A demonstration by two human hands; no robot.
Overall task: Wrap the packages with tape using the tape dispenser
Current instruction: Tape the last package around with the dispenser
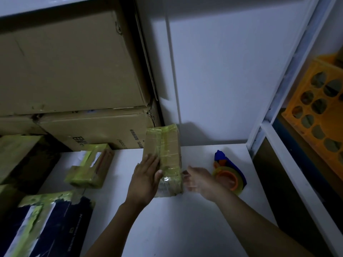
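A brown cardboard package (168,145) banded with yellowish tape stands tilted on the white table (176,225). My left hand (146,175) lies flat against its left face, thumb across the near corner. My right hand (199,180) is at the package's lower right edge, blurred, fingers spread and touching the taped side. The tape dispenser (229,173), blue with an orange hub and a yellowish roll, lies on the table just behind my right hand, held by neither hand.
A small taped package (89,166) lies left of centre. A dark box with yellow tape (46,223) sits at the near left. Large cartons (74,71) are stacked behind. An orange crate (319,112) stands on shelving at right.
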